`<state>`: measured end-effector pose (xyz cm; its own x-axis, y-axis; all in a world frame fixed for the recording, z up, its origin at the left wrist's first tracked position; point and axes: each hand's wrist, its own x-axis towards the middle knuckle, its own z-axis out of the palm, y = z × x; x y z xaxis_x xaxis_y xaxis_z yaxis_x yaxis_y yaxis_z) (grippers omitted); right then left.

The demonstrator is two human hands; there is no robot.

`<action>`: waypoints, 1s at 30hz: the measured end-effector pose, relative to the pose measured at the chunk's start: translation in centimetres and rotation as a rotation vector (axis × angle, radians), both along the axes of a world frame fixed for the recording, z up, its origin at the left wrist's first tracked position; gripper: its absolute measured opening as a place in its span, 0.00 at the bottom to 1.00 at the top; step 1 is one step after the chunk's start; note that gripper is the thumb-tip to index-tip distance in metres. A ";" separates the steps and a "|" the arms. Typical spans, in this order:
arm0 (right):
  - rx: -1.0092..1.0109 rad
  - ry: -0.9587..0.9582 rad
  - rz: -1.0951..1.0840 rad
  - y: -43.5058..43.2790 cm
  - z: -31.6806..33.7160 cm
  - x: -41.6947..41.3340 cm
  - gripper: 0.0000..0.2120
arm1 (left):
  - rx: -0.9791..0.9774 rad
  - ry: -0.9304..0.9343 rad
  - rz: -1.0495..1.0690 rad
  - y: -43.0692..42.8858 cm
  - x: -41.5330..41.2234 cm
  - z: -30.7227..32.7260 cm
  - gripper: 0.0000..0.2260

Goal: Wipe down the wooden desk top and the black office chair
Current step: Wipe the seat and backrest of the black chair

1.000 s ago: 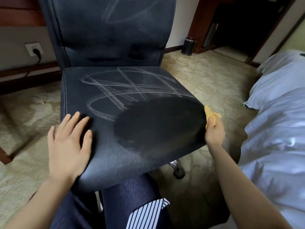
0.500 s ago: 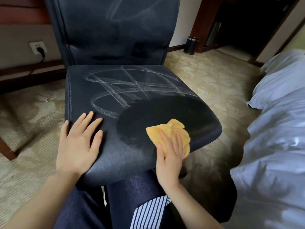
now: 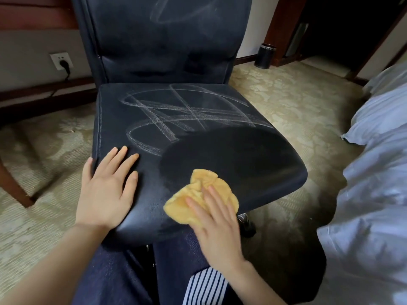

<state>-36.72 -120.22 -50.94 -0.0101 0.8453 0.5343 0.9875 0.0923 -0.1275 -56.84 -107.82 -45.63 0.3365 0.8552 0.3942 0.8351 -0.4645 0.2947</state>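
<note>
Now | step: wiping office chair seat (image 3: 231,155) | right grip (image 3: 217,219) flat, fingers straight, pressing yellow cloth (image 3: 196,194) at seat's front edge | left grip (image 3: 105,190) flat, bracing front-left corner | advice: overlapping firm strokes toward back edge through chalk marks (image 3: 176,113); backrest smear (image 3: 187,12) next

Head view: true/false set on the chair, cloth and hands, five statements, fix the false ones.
1. The right hand presses a yellow cloth onto the chair seat. True.
2. The left hand grips the cloth too. False: it lies flat on the seat's front left, apart from the cloth.
3. White scribble marks show on the rear part of the seat. True.
4. The backrest is free of marks. False: a white loop shows near its top.
5. The cloth lies at the seat's rear edge. False: it is near the front edge.
</note>
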 end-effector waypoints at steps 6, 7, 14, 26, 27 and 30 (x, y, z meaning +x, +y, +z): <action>-0.053 0.332 -0.272 0.2 1.6 9.2 0.24 | 0.002 -0.013 -0.003 0.1 0.0 -0.1 0.29; -0.052 0.382 -0.304 0.6 2.0 10.6 0.23 | 0.004 -0.018 -0.002 0.1 0.0 -0.1 0.29; -0.170 0.390 -0.411 6.7 5.9 17.4 0.18 | 0.007 -0.033 -0.003 0.2 0.0 -0.3 0.27; -0.555 0.255 -0.323 19.4 9.2 10.8 0.20 | 0.020 -0.137 0.099 0.2 -0.1 -0.4 0.28; -0.562 0.241 -0.278 20.0 9.1 9.2 0.20 | 0.017 -0.137 0.118 0.3 -0.1 -0.4 0.28; -0.576 0.167 -0.093 20.7 8.6 4.0 0.21 | 0.004 -0.140 0.161 0.5 -0.2 -0.5 0.29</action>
<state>-32.68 -99.52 -42.35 0.1226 0.9922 -0.0216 0.9504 -0.1236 -0.2853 -57.07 -107.32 -46.14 0.1375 0.8917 0.4312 0.8494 -0.3300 0.4118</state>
